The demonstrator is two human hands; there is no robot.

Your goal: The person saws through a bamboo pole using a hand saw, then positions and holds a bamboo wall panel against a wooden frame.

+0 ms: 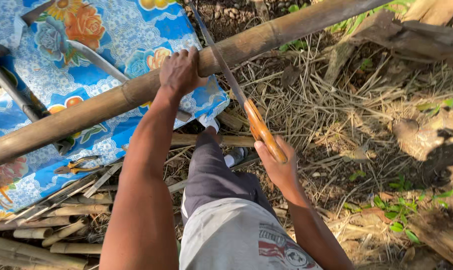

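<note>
A long brown bamboo pole [286, 27] runs slantwise from the lower left to the upper right. My left hand [180, 71] grips it from above near its middle. My right hand [275, 162] is closed on the orange wooden handle of a hand saw [226, 75]. The saw's thin blade lies across the pole just to the right of my left hand, its tip pointing away from me. Below the pole my leg and a white shoe [206, 121] show.
A blue flowered cloth [111, 30] covers the ground at left, with a curved blade [94, 57], a dark hammer-like tool [9, 85] and pliers [76, 165] on it. Cut bamboo pieces [41, 232] lie at lower left. Dry straw, logs [416, 35] and weeds surround the right.
</note>
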